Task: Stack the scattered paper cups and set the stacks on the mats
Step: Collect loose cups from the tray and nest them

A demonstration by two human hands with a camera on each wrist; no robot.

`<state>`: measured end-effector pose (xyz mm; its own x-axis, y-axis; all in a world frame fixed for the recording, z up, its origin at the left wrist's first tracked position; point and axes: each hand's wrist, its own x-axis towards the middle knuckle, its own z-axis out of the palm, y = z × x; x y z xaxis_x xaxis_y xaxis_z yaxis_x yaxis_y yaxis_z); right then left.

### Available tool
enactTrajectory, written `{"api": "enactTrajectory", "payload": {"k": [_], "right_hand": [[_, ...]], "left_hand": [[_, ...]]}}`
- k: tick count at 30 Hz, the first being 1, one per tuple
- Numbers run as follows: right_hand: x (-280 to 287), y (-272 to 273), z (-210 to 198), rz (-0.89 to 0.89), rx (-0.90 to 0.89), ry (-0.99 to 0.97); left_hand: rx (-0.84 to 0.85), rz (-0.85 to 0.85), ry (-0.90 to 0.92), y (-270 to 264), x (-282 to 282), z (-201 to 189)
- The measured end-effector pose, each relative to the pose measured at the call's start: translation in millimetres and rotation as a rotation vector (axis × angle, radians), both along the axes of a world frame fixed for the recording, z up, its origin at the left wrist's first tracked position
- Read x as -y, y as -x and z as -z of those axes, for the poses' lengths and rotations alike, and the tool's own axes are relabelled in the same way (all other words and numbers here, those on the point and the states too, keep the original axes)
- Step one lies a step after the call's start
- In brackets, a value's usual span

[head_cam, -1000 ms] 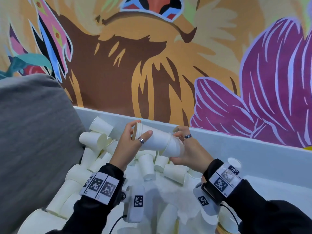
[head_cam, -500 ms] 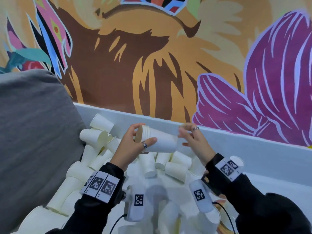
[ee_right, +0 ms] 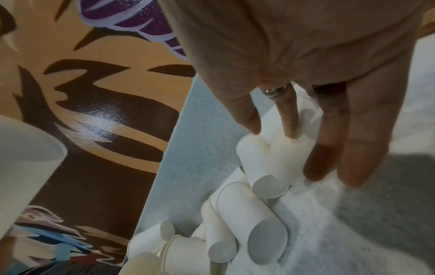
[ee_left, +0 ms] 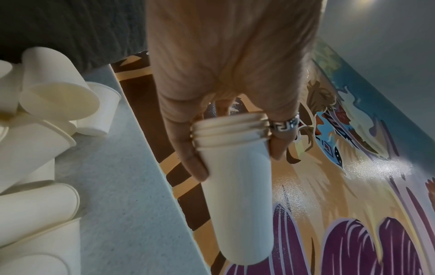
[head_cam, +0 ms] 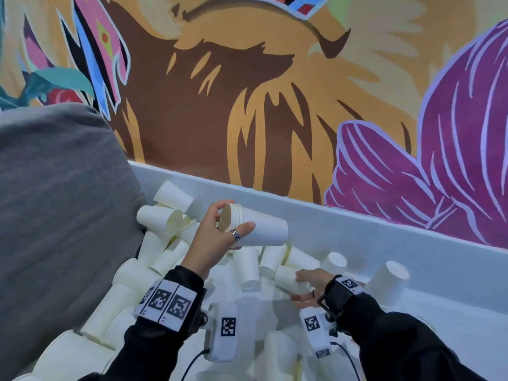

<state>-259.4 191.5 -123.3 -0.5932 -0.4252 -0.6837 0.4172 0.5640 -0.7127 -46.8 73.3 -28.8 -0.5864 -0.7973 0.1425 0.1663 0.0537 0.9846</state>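
Observation:
My left hand [head_cam: 233, 218] grips a stack of white paper cups [head_cam: 261, 232] near its rims and holds it sideways in the air above the pile, bases pointing right. In the left wrist view the thumb and fingers [ee_left: 195, 158] wrap the stack [ee_left: 237, 195] at the rims. My right hand [head_cam: 298, 287] is low over the loose cups, fingers spread and fairly straight. Its fingertips [ee_right: 290, 128] touch a cup lying on its side [ee_right: 263, 161], also seen in the head view [head_cam: 284, 274]. No mat is in view.
Many loose cups [head_cam: 165, 257] lie heaped on the white surface against a grey cushion [head_cam: 55, 202] at left. Two cups stand upside down at right [head_cam: 387, 281]. A low white ledge [head_cam: 357, 229] and a painted wall close the far side.
My right hand left the end of the stack and dropped down and right to the loose cups. The left hand still holds the stack, now a little higher.

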Motion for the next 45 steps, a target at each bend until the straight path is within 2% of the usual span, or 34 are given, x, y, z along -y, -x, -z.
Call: {"api": "enactTrajectory", "payload": {"k": [6,10,13,16,19,25,29,34,38,40,43,45], "right_hand": [[-2.9,0.1,-4.3,-0.011,-0.069,0.036],[-0.1,1.9,-20.4,-0.038,-0.326,0.043],[0.4,2.3,-29.8,0.026,-0.594,0.222],[-2.1,-6.9,-44.5,0.055,-0.797,0.309],[-3.5,-17.1,-59.2,-0.007,-0.953,0.356],[-5.1,-39.1,-70.9,-0.182,-1.143,0.398],[-4.3,-47.3,-77.5,-0.267,-1.138,0.483],[-4.7,-49.4,-81.0,-0.366,-1.108,0.441],[-3.3,-52.1,-82.8,-0.443,-1.226,0.201],[-0.8,-55.6,-82.6,-0.474,-1.233,0.171],[3.5,-63.4,-85.4,-0.523,-1.239,0.213],[7.1,-69.6,-86.9,-0.573,-1.317,0.236]], "left_hand": [[-0.012,-0.01,-0.018,-2.0,4.5,-0.2],[-0.006,-0.008,-0.029,-0.9,3.1,-3.1],[-0.008,-0.009,-0.015,0.3,0.8,-6.5],[-0.006,-0.019,0.01,0.8,-0.7,-9.1],[-0.009,-0.027,0.04,1.2,-2.1,-12.1],[-0.03,-0.055,0.064,0.6,-4.3,-17.4],[-0.027,-0.044,0.077,0.1,-6.0,-17.4],[-0.051,-0.042,0.081,-2.2,-5.5,-15.9],[-0.06,-0.069,0.075,-2.8,-3.0,-14.5],[-0.056,-0.057,0.087,-2.1,-4.2,-14.3],[0.019,-0.011,0.136,1.5,-7.2,-11.4],[0.08,0.032,0.15,3.5,-9.4,-7.8]]}}
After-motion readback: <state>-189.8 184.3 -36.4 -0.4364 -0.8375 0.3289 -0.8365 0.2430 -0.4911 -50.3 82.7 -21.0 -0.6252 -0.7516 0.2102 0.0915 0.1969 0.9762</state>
